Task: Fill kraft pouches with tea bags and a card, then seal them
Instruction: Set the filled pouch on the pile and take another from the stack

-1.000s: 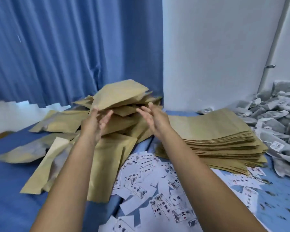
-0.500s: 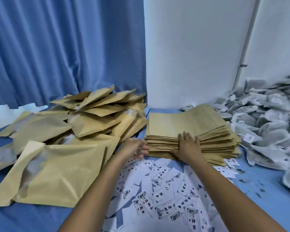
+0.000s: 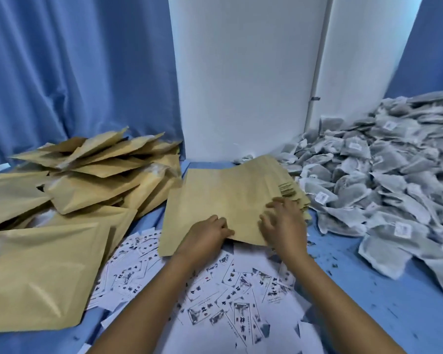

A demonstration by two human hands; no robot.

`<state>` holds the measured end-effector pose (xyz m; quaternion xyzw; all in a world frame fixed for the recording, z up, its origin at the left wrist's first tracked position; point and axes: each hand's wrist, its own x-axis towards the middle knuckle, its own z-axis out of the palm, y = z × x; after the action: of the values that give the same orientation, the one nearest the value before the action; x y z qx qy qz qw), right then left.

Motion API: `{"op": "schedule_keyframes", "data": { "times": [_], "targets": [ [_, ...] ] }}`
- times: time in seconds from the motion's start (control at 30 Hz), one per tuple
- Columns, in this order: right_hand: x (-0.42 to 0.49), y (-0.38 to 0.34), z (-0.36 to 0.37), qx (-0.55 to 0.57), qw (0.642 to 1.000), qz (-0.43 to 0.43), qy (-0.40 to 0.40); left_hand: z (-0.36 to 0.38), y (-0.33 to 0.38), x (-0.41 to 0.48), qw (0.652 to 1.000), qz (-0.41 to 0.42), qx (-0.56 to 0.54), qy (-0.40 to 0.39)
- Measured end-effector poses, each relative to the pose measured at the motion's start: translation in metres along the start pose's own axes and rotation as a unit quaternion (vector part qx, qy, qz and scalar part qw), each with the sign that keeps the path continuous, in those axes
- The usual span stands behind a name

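Kraft paper filled the middle of the blue desk [image 3: 368, 302]: a flat pouch [image 3: 215, 198] lay pulled partly off the stack [image 3: 289, 190] of empty ones near the far edge, by the white wall [image 3: 241, 85]. The left hand [image 3: 205, 238] gripped the pouch's near edge, fingers curled over it and pinching the paper. The right hand [image 3: 284, 226] rested on the pouch just beside the left, its fingers spread and blurred, so I could not tell whether they pinched anything. The pouch's near left corner hung over the cards [image 3: 228, 302], a loose white spread along the near edge, under both forearms. Filled pouches [image 3: 87, 180] lay heaped toward the left edge and far left corner, against the blue curtain [image 3: 74, 72], one large pouch lying nearest the viewer at the left. Tea bags [image 3: 381, 175], grey with small white tags, were piled along the right edge up to the far right corner, touching the stack's right side. Dark crumbs speckled the bare desk near the bags.
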<state>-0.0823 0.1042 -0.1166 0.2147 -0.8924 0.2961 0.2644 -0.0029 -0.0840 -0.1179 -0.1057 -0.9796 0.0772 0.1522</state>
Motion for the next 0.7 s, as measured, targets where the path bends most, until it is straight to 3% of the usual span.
{"op": "schedule_keyframes", "data": {
  "times": [0.07,0.1,0.17,0.23,0.33,0.43,0.53,0.57,0.6,0.7],
  "targets": [
    [0.007,0.024,-0.017,0.029,0.977,0.201,-0.063,-0.005,0.001,-0.01,0.997,0.071,-0.034,0.0],
    [0.009,0.033,-0.025,0.115,0.947,0.278,-0.112,-0.008,0.003,-0.014,0.994,0.091,-0.056,-0.007],
    [0.009,0.047,-0.034,0.335,0.846,0.371,-0.185,-0.015,0.014,-0.02,0.988,0.088,-0.12,-0.039],
    [0.004,0.061,-0.039,0.459,0.768,0.396,-0.207,-0.022,0.032,-0.018,0.97,0.037,-0.228,-0.071],
    [-0.013,0.068,-0.038,0.556,0.681,0.412,-0.238,-0.029,0.075,0.007,0.93,-0.048,-0.364,-0.02],
    [-0.036,0.063,-0.031,0.596,0.631,0.415,-0.273,-0.021,0.122,0.042,0.918,-0.157,-0.363,0.0],
    [-0.045,0.067,-0.032,0.7,0.502,0.44,-0.254,0.007,0.157,0.058,0.902,-0.221,-0.372,0.008],
    [-0.044,0.071,-0.032,0.717,0.483,0.442,-0.24,0.017,0.162,0.057,0.891,-0.243,-0.383,0.014],
    [-0.043,0.075,-0.033,0.719,0.485,0.443,-0.227,0.027,0.164,0.056,0.88,-0.263,-0.396,0.022],
    [-0.041,0.08,-0.034,0.683,0.554,0.424,-0.217,0.04,0.163,0.06,0.845,-0.297,-0.444,0.032]
  ]
}}
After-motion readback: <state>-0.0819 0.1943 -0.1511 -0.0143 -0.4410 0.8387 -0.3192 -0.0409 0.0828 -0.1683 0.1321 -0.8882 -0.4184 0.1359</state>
